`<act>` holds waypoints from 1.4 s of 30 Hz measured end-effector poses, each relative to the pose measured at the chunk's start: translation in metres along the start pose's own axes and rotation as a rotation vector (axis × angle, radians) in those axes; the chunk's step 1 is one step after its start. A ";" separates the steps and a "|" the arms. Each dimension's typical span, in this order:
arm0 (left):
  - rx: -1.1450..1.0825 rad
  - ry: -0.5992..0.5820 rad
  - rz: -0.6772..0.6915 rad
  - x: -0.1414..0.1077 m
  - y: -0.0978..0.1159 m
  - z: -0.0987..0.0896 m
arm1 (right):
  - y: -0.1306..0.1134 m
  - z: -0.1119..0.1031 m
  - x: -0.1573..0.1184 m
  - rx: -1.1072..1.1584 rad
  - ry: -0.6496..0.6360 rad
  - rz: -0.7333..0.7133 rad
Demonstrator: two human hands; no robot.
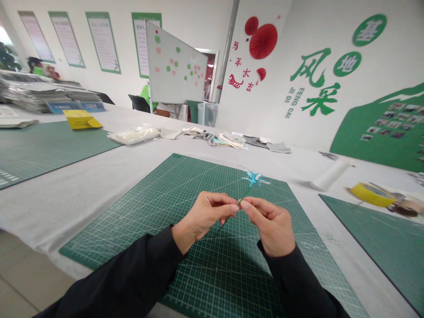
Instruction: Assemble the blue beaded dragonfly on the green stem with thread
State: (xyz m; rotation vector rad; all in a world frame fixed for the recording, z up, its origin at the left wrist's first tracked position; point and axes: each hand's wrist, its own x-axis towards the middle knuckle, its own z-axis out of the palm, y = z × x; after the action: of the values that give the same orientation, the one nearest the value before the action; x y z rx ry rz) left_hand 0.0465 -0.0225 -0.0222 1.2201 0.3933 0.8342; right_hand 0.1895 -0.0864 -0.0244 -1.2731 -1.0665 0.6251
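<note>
A handmade artificial flower (254, 177) with light blue petals and whitish, shiny parts tilts up and to the right on a thin green stem. My left hand (212, 212) pinches the stem between thumb and fingers. Right beside it, my right hand (270, 221) also pinches the stem, its fingertips almost touching those of the left. The stem's lower end runs down and left past my left fingers. Both hands are above a green cutting mat (159, 198) with a white grid.
More cutting mats lie at left (39, 150) and right (380, 238). A yellow tape roll (372, 194) and a white roll (331, 174) are at right. Behind are folded cloths (228, 140), a plastic bag (135, 134), a yellow box (81, 119) and paper stacks (33, 95). People sit far back.
</note>
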 end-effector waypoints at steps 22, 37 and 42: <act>-0.048 0.047 -0.017 0.000 -0.001 0.002 | 0.003 0.001 0.001 0.010 -0.017 -0.017; -0.071 -0.015 -0.049 0.000 0.000 0.001 | 0.005 -0.001 0.002 -0.038 0.008 -0.095; -0.129 -0.080 -0.156 0.000 -0.001 -0.004 | 0.005 -0.002 0.003 0.021 0.020 -0.074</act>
State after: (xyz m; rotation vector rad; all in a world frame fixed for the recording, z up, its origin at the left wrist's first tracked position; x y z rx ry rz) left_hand 0.0447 -0.0201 -0.0248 1.0851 0.3596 0.6649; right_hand 0.1940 -0.0833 -0.0282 -1.2140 -1.0827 0.5656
